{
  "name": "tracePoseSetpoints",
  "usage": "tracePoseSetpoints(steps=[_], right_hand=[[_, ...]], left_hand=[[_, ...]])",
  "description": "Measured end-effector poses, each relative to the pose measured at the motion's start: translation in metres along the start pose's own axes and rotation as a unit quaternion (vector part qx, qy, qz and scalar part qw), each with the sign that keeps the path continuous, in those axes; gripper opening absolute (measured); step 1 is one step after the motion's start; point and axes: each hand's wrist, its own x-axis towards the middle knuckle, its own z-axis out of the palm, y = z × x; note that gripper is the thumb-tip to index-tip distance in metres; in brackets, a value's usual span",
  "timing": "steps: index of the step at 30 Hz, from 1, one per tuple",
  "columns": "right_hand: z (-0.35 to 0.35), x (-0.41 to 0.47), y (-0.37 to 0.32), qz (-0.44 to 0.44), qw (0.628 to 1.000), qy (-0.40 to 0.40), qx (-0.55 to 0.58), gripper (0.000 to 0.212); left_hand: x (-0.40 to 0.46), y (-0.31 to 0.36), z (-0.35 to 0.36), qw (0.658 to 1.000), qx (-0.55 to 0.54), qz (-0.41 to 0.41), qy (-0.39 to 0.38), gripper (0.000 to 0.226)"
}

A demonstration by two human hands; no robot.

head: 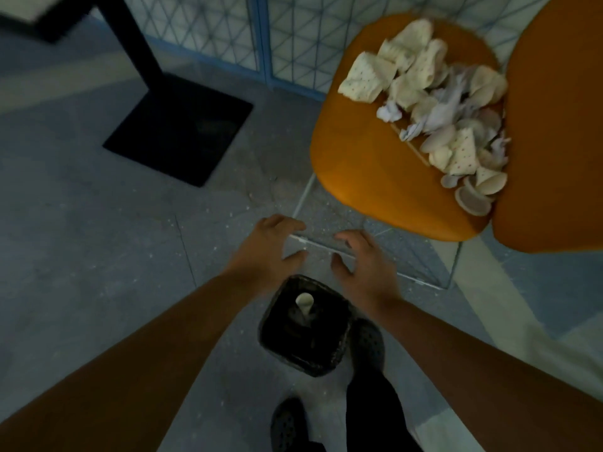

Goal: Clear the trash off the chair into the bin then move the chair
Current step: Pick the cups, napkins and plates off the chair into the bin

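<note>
- The left hand reaches forward over the grey speckled floor, its fingers spread and loosely curved, holding nothing.
- The right hand is beside it, a small gap apart, palm down, fingers likewise spread and gently bent, also empty.
- Both hands hover just beyond the far rim of the small black square mesh waste bin, which stands on the floor between the forearms.
- Inside the bin lies a pale paper cup on dark contents that are too dim to make out.
- The orange moulded plastic chair stands to the upper right, well apart from the hands; its thin metal wire legs reach the floor near the right hand.
- A heap of crumpled white paper, dotted napkins and flattened paper cups covers the back half of the seat, against the orange backrest.
- A black table pedestal with a flat square base stands to the upper left.
- Two dark perforated clogs show beside and below the bin.
</note>
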Motion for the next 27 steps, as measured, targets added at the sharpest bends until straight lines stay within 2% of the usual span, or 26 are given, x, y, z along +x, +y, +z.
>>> tracePoseSetpoints(steps=[4, 8, 13, 21, 24, 27], right_hand=[[-0.054, 0.034, -0.009, 0.000, 0.997, 0.071, 0.008, 0.029], [-0.097, 0.065, 0.011, 0.008, 0.993, 0.119, -0.009, 0.029], [-0.129, 0.097, 0.047, 0.054, 0.991, 0.119, -0.018, 0.031], [-0.144, 0.133, 0.086, 0.087, 0.986, 0.135, -0.050, 0.035], [-0.136, 0.154, 0.096, 0.069, 0.988, 0.129, -0.052, 0.036], [-0.120, 0.180, 0.107, 0.098, 0.989, 0.106, -0.030, 0.038]], left_hand=[[0.034, 0.050, -0.038, 0.998, 0.022, 0.044, 0.027, 0.045], [0.083, 0.085, -0.048, 0.996, 0.040, 0.067, 0.045, 0.044], [0.139, 0.113, -0.040, 0.995, 0.028, 0.054, 0.076, 0.042], [0.192, 0.126, -0.026, 0.994, 0.076, 0.070, 0.047, 0.042], [0.221, 0.120, -0.025, 0.992, 0.101, 0.080, 0.011, 0.045], [0.264, 0.110, -0.022, 0.987, 0.124, 0.093, -0.030, 0.053]])
